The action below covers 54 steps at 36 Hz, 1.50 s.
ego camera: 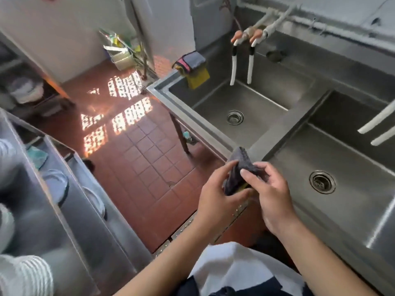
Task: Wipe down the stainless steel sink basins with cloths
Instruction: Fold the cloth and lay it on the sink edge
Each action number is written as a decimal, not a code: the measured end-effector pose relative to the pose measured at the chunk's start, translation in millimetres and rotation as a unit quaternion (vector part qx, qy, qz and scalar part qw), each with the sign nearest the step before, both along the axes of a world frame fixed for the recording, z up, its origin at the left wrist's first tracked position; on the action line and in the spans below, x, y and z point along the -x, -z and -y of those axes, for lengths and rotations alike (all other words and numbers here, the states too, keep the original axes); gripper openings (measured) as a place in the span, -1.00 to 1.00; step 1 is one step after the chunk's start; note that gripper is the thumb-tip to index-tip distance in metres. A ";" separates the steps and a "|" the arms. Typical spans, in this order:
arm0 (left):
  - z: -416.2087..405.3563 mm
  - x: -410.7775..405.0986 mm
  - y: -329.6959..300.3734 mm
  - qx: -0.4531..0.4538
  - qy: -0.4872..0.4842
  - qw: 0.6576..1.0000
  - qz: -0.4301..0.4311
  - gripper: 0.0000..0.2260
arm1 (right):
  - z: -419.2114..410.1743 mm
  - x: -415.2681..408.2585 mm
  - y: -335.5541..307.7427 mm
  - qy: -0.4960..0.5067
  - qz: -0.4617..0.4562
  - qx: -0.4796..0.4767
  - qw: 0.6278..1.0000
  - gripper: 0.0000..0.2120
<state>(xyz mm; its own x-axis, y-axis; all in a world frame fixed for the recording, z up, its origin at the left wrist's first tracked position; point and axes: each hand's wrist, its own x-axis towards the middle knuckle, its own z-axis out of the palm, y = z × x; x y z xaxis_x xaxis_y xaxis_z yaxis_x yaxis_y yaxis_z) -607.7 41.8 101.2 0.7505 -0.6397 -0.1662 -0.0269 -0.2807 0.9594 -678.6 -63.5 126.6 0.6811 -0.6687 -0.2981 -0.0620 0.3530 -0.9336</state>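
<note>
- Now both hands at lower centre: left hand [215,195] and right hand [269,193] pinch one dark cloth [239,174] between them, above the sink's front edge.
- Near basin [352,210] at right, far basin [252,129] above centre.
- Spare cloths [192,67] drape the upper rim.
- Advice: fold the cloth flat before wiping; work walls down toward the drain [322,181].

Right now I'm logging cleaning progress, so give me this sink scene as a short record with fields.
left hand: left hand grips the dark cloth
right hand: right hand pinches the same cloth
cloth position: above the sink's front rim, not in a basin
far basin: far basin empty, drain visible
near basin: near basin empty, drain visible
spare cloths: folded cloths draped over the far corner
</note>
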 end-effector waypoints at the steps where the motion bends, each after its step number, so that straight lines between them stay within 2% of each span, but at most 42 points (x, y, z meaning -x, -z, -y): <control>1: -9.6 -15.1 -1.1 0.005 -0.020 1.000 0.002 -0.40 | -8.0 -15.2 -2.0 -0.009 0.007 -0.026 1.000 -0.88; 3: -21.6 -45.0 -3.5 0.022 -0.050 0.998 0.001 -0.45 | -16.8 -46.4 -5.6 -0.027 0.019 -0.067 0.997 -0.85; 6: -24.1 -91.5 -5.5 0.039 -0.086 0.995 0.005 -0.49 | -15.5 -97.3 -6.7 -0.040 0.029 -0.096 0.994 -0.94; 13: -18.5 -224.9 5.6 0.064 -0.148 0.983 -0.083 -0.63 | 4.9 -238.6 15.1 -0.091 0.002 -0.003 0.996 -0.87; 17: -12.6 -309.6 -9.2 0.091 -0.164 0.971 -0.147 -0.75 | 31.1 -327.0 20.2 -0.115 0.013 -0.012 0.993 -0.83; 22: 5.9 -413.3 -26.5 0.060 -0.186 0.973 -0.125 -0.73 | 61.8 -421.8 23.9 -0.115 0.011 -0.021 0.993 -0.83; 28: 27.3 -534.8 -26.5 0.031 -0.209 0.973 -0.095 -0.70 | 117.4 -512.9 18.3 -0.067 -0.006 0.036 0.997 -0.80; 33: 53.6 -620.4 -11.9 -0.009 -0.109 0.991 -0.083 -0.72 | 154.7 -552.9 22.9 -0.067 -0.041 0.082 0.994 -0.71; 38: 107.5 -707.0 13.0 -0.032 0.023 0.993 -0.108 -0.75 | 180.4 -590.6 47.4 0.016 -0.093 0.062 0.994 -0.72; 44: 177.4 -782.4 31.2 -0.077 0.191 0.966 -0.155 -0.79 | 212.3 -624.3 66.8 0.125 -0.180 -0.011 0.976 -0.77; 50: 263.9 -849.1 43.0 -0.118 0.253 0.943 -0.181 -0.78 | 265.7 -667.7 77.2 0.179 -0.231 -0.033 0.956 -0.81; 52: 292.6 -858.2 61.3 -0.168 0.247 0.945 -0.135 -0.70 | 280.7 -677.6 85.9 0.215 -0.282 -0.018 0.935 -0.80; 53: 302.8 -860.4 72.4 -0.214 0.253 0.941 -0.063 -0.62 | 284.8 -680.4 91.8 0.224 -0.315 0.004 0.922 -0.77; 54: 309.2 -861.4 83.4 -0.273 0.283 0.918 0.052 -0.53 | 285.3 -681.9 98.0 0.210 -0.357 0.044 0.909 -0.71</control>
<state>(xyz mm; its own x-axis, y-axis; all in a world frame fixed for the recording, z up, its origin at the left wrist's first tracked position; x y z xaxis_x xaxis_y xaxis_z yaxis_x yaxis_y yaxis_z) 253.7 -267.4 17.7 0.3528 -0.7749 -0.5245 -0.4009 -0.6316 0.6636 3.2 -348.8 28.6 0.0148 -0.8676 -0.4971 -0.5397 0.4116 -0.7344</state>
